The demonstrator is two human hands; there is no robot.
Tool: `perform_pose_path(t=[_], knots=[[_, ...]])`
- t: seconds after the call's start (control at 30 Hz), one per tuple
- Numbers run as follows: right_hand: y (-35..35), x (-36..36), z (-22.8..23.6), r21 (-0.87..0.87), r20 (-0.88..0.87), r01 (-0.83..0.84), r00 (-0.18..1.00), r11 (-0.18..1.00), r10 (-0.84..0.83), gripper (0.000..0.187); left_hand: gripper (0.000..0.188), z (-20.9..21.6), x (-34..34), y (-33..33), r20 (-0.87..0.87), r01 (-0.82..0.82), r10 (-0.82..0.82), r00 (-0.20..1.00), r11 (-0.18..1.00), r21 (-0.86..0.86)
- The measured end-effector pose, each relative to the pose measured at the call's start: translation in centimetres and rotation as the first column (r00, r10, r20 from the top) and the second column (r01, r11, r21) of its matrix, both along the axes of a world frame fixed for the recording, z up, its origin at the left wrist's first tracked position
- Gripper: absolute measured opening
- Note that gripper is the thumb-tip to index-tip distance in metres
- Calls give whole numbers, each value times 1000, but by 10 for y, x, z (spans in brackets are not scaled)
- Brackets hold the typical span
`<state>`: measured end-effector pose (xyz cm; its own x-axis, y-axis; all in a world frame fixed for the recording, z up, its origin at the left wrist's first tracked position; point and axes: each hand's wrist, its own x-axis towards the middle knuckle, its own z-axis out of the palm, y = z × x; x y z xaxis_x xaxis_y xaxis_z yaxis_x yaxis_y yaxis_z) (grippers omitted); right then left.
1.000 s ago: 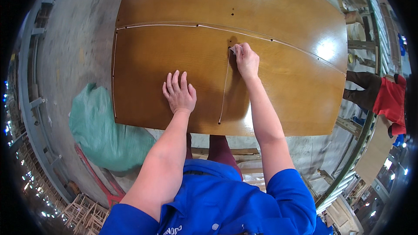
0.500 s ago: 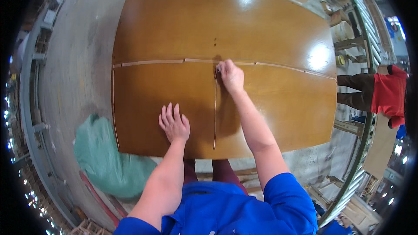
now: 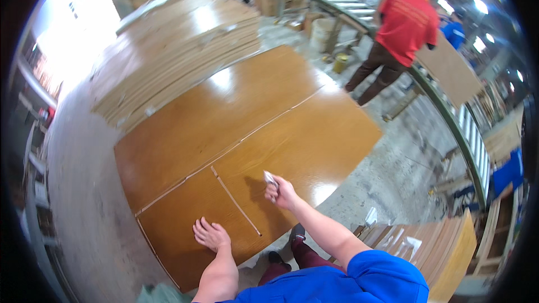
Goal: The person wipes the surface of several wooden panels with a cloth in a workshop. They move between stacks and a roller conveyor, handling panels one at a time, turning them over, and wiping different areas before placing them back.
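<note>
A large glossy brown wooden panel (image 3: 303, 140) lies flat in front of me. My left hand (image 3: 211, 234) rests on its near left part, open, with fingers spread. Above the panel, to the right of the short line, my right hand (image 3: 282, 192) is closed around a small crumpled whitish piece (image 3: 268, 177), perhaps cloth or paper; its exact kind is unclear. One long pale line (image 3: 230, 147) crosses the panel. The short pale line (image 3: 236, 202) branches off towards me, with dark spots at both ends.
A tall stack of wooden panels (image 3: 174, 50) stands beyond. At far right, a person in a red shirt (image 3: 405, 28) holds a board (image 3: 449, 70) beside a roller conveyor (image 3: 471, 140). Another stack of boards (image 3: 421, 247) is near my right side. Green sheeting (image 3: 160, 294) lies at lower left.
My view has turned and tipped up, bringing the stack and more of the conveyor into sight. My right hand has left the short line's far end and come up off the panel.
</note>
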<state>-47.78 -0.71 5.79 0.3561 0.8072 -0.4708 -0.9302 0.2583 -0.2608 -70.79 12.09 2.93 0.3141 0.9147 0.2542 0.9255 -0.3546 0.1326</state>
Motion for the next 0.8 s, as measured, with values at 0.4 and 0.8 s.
perform_pose_path(t=[0.4, 0.8], knots=[[-331, -118, 20, -278, -40, 470, 865, 837, -499, 34, 32, 42, 23, -80, 274, 535, -488, 829, 835, -129], [-418, -10, 72, -88, 366, 567, 783, 819, -503, 34, 31, 113, 228, -411, 798, 533, -406, 444, -596, -600]])
